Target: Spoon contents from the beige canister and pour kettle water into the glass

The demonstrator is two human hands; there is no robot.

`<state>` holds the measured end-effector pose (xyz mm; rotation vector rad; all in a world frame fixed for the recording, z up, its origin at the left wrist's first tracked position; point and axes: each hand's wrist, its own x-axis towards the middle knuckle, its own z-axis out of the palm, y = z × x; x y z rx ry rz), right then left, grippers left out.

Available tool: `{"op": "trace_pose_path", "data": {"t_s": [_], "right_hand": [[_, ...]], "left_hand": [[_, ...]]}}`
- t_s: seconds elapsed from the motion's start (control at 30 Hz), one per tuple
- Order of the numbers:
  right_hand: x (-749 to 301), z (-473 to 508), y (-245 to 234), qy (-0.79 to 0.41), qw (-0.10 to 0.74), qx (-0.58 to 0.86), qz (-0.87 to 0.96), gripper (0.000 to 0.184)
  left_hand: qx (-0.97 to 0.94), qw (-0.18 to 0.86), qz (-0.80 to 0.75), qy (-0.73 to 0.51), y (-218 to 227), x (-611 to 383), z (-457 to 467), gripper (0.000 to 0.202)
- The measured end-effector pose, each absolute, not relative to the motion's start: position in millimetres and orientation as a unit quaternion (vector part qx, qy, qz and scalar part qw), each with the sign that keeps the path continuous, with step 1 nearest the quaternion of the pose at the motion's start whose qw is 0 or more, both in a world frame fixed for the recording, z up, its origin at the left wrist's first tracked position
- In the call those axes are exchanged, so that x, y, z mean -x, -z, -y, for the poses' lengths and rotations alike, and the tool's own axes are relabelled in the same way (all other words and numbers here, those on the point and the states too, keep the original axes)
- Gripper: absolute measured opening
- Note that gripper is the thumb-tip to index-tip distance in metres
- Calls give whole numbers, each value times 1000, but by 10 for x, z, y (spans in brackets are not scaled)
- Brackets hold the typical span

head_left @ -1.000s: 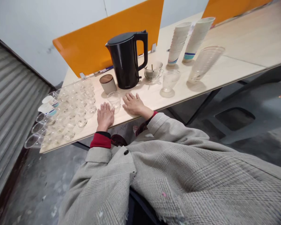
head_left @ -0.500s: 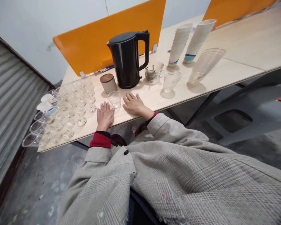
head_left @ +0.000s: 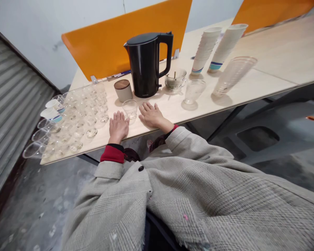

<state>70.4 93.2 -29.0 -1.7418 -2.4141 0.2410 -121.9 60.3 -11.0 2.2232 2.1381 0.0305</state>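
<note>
My left hand [head_left: 118, 127] lies flat on the table near its front edge, fingers stretched out and holding nothing. My right hand [head_left: 153, 116] rests palm down to the right of it, also open. Between the two stands a clear plastic cup [head_left: 130, 110], upright, close to both hands. Behind the cup are a grey canister [head_left: 124, 94] with a wooden lid and a black electric kettle [head_left: 143, 69], its handle to the right. A ribbed glass cup [head_left: 174, 81] with a spoon or stick in it sits right of the kettle.
Many clear plastic cups [head_left: 80, 116] crowd the table's left end, with two paper cups [head_left: 51, 114] among them. On the right stand a short clear stack [head_left: 194, 92], a tall clear stack [head_left: 231, 77] and two paper-cup stacks [head_left: 206, 48]. An orange divider [head_left: 99, 48] runs behind.
The camera view has shifted slightly, so the objects on the table appear a little further right. Both hands stay flat in the same places by the clear cup.
</note>
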Motion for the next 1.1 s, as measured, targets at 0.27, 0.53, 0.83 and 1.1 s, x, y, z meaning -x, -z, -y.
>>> {"op": "trace_pose_path", "data": {"t_s": [0.27, 0.53, 0.83, 1.1], "right_hand": [[-717, -933, 300, -71, 69, 576, 812, 70], [-728, -932, 317, -59, 67, 571, 816, 70], [-716, -906, 282, -68, 58, 578, 811, 70], [-707, -868, 227, -78, 45, 583, 807, 70]], "left_hand": [[-722, 41, -691, -15, 113, 1217, -596, 73], [-723, 38, -689, -18, 134, 1229, -606, 72], [-728, 39, -684, -30, 213, 1265, -652, 72], [-727, 49, -685, -30, 159, 1240, -606, 73]]}}
